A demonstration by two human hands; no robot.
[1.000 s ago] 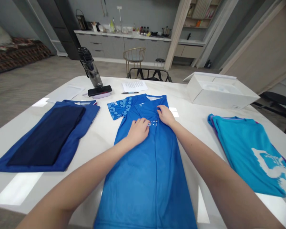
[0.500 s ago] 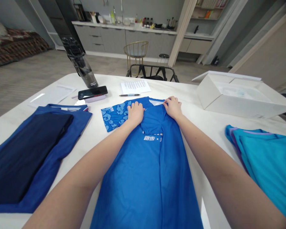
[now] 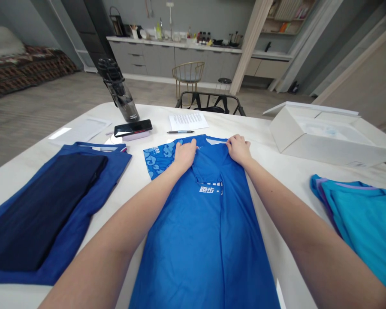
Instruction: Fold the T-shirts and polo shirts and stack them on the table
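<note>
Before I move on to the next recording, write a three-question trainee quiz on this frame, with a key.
1. True or false: the left hand and the right hand both touch the bright blue shirt.

2. Multiple choice: what lies on top of the folded royal-blue garment at the picture's left?
a) a phone
b) a folded, darker garment
c) a white box

3. Fill in the missing word: a ____ lies between the printed paper and the bright blue shirt.

Key: 1. true; 2. b; 3. pen
</note>
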